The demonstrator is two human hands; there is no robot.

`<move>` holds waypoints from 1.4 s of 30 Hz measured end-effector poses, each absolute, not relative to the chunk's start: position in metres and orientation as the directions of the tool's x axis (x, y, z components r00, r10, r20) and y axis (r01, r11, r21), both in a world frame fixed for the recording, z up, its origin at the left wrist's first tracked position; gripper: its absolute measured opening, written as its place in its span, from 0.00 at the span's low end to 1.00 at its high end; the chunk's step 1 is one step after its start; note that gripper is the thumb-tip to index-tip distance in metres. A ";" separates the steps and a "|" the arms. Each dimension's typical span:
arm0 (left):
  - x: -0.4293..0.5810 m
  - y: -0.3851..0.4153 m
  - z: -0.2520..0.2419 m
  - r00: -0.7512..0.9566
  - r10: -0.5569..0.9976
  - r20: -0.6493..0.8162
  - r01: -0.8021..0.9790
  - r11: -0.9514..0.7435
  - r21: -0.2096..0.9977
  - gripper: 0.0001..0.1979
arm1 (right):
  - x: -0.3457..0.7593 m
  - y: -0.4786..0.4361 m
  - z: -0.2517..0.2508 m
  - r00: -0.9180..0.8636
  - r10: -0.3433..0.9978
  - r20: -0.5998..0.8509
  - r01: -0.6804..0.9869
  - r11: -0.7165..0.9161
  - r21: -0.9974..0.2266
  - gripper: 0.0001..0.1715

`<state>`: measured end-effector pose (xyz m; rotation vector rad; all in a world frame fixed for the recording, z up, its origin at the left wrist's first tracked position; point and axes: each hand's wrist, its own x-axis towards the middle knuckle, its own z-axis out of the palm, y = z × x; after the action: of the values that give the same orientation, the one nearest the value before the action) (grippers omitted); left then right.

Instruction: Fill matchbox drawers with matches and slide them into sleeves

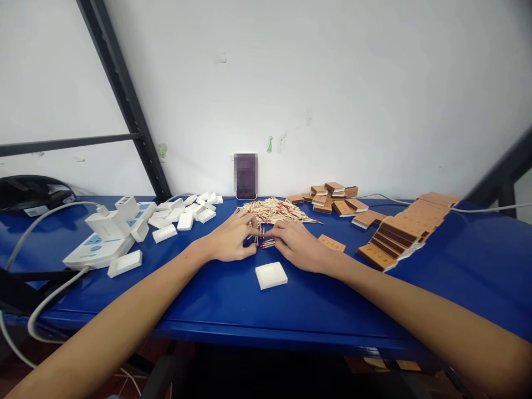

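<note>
Over a blue desk (216, 310), the left hand (233, 237) and right hand (302, 245) are held close together, fingers curled around a few matches (268, 244), nearer than the larger heap (276, 209); any grip cannot be made out. Matches are best nudged gently, heads kept aligned.

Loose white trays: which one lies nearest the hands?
The lone tray on the near side of the right hand; the other loose trays lie farther left.

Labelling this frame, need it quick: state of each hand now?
Left hand: fingers partly curled beside the match pile; grip can't be told.
Right hand: fingers curled by a few separate matches; grip can't be told.
</note>
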<state>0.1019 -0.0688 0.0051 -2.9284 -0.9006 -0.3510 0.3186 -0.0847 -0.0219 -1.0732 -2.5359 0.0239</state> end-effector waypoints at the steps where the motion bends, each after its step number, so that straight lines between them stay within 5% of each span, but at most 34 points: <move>1: 0.102 -0.069 0.005 0.803 0.551 0.229 0.564 -0.826 0.013 0.16 | 0.319 -0.084 -0.022 -0.628 0.698 0.345 0.691 0.704 -0.164 0.19; 15: 0.106 -0.071 0.006 0.826 0.520 0.215 0.531 -0.848 0.012 0.13 | 0.318 -0.080 -0.024 -0.652 0.678 0.340 0.669 0.725 -0.164 0.18; 42: 0.102 -0.064 0.006 0.832 0.508 0.223 0.534 -0.843 -0.067 0.12 | 0.319 -0.087 -0.008 -0.659 0.687 0.307 0.727 0.687 0.024 0.15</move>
<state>0.1015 -0.0642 0.0062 -2.8843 -0.8241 -0.2986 0.3187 -0.0872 -0.0076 -1.1255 -2.6258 -0.2096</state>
